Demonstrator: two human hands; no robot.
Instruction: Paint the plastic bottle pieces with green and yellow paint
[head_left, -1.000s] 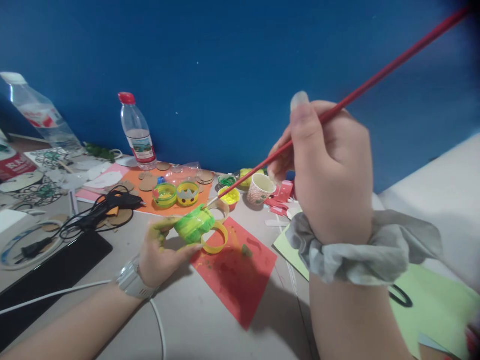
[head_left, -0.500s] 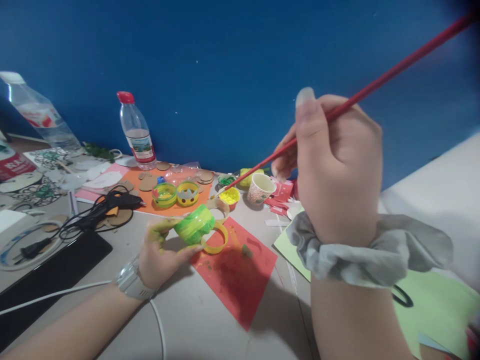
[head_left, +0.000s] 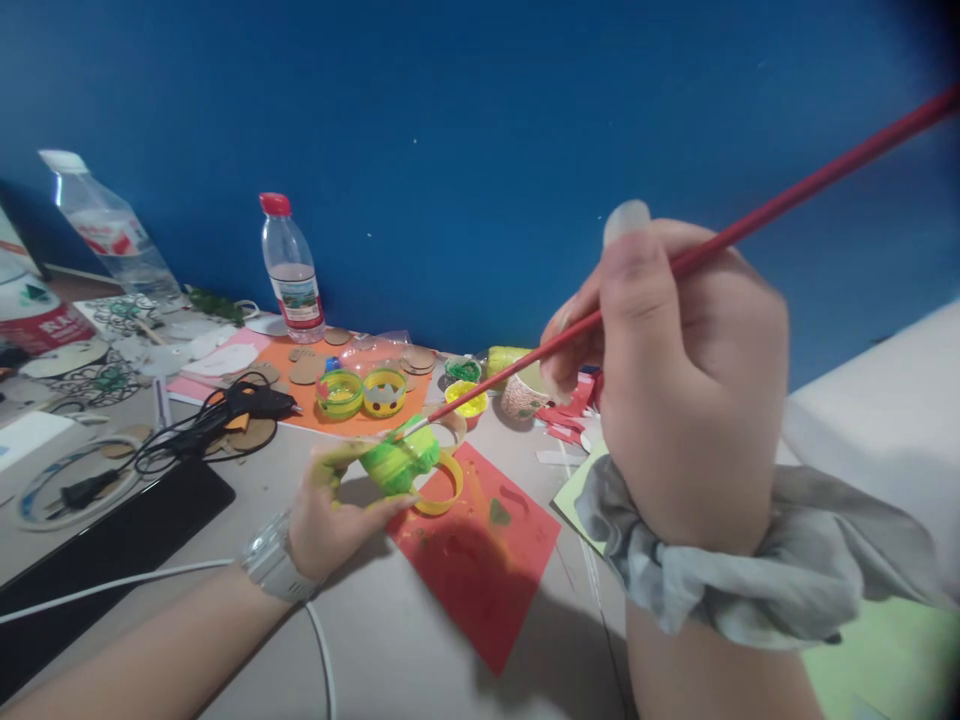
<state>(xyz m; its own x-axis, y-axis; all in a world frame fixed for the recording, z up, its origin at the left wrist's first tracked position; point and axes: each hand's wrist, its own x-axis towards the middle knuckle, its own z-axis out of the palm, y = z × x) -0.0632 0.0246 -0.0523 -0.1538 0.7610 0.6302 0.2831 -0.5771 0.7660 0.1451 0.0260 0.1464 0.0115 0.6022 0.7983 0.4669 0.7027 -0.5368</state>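
Between the fingers and thumb of my left hand [head_left: 330, 515] is a small round piece painted bright green and yellow [head_left: 401, 458]; its exact kind is unclear. My right hand [head_left: 675, 370] grips a long red paintbrush [head_left: 555, 342], and its tip rests on the upper side of the painted piece. Just beyond my left thumb, a yellow ring [head_left: 450, 492] lies on a paint-smeared red sheet [head_left: 499, 600]. Behind it stand a pot of yellow paint [head_left: 466, 398] and a pot of green paint [head_left: 462, 370].
Two painted yellow-green rounds [head_left: 340, 395] sit on orange paper [head_left: 292, 412] near a red-capped bottle [head_left: 294, 280]. A patterned paper cup [head_left: 521, 398] leans right of the paints. A glue gun [head_left: 262, 400], its cord and a black phone-like slab [head_left: 127, 545] are left.
The brush tip has come down from beside the yellow paint pot onto the green piece. My right hand has lowered slightly, and the whole view has shifted a little.
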